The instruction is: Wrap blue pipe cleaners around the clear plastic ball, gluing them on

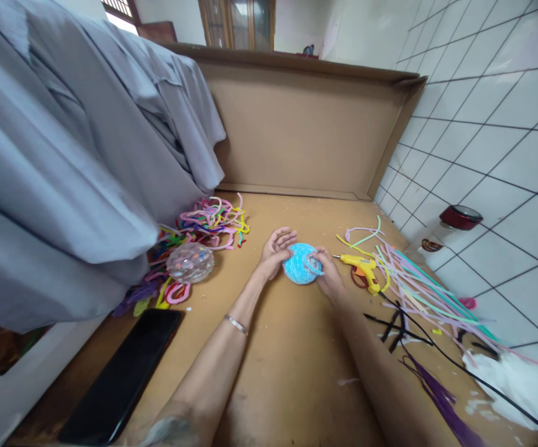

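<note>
A round blue piece (300, 263), wound in fuzzy blue strands, is between my two hands over the middle of the table. My left hand (277, 249) holds its left edge, thumb against the blue strands and the other fingers reaching behind. At its right side, my right hand (327, 270) pinches the edge near a paler patch, where a loose blue strand end sticks out. A yellow glue gun (363, 270) lies just right of my right hand, its nozzle pointing left.
Pipe cleaners (213, 220) and a clear ball (190, 262) are at the left, behind a black phone (124, 372). More pipe cleaners (418, 285), a red-lidded jar (450, 230) and white tissue (520, 385) are at the right. A cardboard panel (297, 130) stands behind.
</note>
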A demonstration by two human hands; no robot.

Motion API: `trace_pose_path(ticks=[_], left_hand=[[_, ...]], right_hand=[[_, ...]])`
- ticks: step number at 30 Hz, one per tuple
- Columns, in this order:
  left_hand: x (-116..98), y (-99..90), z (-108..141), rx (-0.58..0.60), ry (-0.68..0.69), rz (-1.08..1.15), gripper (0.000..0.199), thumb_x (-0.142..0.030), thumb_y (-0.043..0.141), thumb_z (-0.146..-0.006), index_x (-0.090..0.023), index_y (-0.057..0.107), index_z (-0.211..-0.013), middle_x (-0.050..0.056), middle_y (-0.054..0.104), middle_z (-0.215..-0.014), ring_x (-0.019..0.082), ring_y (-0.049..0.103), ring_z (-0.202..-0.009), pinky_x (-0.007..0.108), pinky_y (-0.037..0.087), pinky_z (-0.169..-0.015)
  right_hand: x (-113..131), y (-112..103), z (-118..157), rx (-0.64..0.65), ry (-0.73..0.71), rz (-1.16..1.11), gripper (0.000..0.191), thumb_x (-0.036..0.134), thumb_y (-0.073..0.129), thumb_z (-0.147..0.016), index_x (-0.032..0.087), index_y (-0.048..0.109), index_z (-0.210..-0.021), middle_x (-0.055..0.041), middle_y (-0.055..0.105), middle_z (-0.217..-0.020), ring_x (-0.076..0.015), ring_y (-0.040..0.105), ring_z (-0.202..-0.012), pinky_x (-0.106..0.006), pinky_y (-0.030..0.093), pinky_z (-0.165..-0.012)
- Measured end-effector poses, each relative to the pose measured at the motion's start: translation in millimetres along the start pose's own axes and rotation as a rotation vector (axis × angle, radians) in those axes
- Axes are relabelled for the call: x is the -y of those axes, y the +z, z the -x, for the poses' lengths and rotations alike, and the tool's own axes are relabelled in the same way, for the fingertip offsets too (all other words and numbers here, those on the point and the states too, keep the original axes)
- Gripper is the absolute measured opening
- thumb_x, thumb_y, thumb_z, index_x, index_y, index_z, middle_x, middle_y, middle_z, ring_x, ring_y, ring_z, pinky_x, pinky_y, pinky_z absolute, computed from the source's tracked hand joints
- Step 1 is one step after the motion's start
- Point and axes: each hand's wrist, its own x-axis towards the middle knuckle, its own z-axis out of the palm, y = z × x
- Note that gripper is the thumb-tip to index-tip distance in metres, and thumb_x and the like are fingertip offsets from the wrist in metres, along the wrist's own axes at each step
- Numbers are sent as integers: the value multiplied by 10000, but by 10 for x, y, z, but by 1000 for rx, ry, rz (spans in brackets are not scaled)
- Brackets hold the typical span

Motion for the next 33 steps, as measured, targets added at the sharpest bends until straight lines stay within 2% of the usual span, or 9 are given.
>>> trace_pose_path(ticks=[6, 11, 14, 20, 26, 33], left_hand=[[56, 29, 10, -25, -17, -88, 700, -250, 891, -509, -194, 554, -1120, 123, 616, -1244, 275, 574, -1194, 458, 370, -1098], [102, 85, 76, -42, -103, -158, 613, -334, 856, -581, -184, 582, -1108, 116, 630, -1197, 277, 544, -1220, 431, 386, -1074], [130, 128, 104, -31, -134, -166, 558, -363, 827, -607, -175, 603, -1083, 107, 639, -1175, 275, 564, -1177, 410, 420, -1031], [150, 157, 104, -61, -115, -176, 554, -346, 823, -584, -168, 617, -1067, 95, 662, -1118, 260, 594, -1114, 387, 443, -1000], [174, 143, 102, -76, -82, -190, 556, -335, 826, -581, -162, 611, -1064, 103, 672, -1098, 265, 592, -1125, 384, 437, -1007], [199, 116, 91, -83, -98, -177, 567, -329, 823, -584, -163, 602, -1080, 108, 674, -1102, 267, 606, -1110, 396, 449, -993]], right_hand=[[67, -40, -18, 23, -87, 88, 284, 236, 614, -524, 233, 597, -807, 55, 587, -720, -119, 495, -636, -243, 375, -574], [125, -101, -8, 100, 13, 61, 275, 283, 658, -535, 223, 606, -799, 47, 579, -661, -119, 494, -596, -243, 381, -553], [138, -110, -6, 98, 24, 56, 301, 277, 700, -514, 221, 610, -795, 45, 596, -677, -114, 504, -597, -242, 389, -559], [134, -92, 18, 94, 20, 78, 338, 295, 733, -515, 224, 595, -816, 52, 587, -666, -107, 491, -563, -240, 375, -531], [122, -101, 9, 98, -10, 61, 324, 260, 745, -499, 217, 616, -793, 42, 609, -704, -110, 511, -609, -237, 399, -569], [155, -123, 34, 169, 44, 19, 356, 274, 775, -519, 234, 620, -838, 21, 646, -797, -132, 551, -651, -256, 445, -589]])
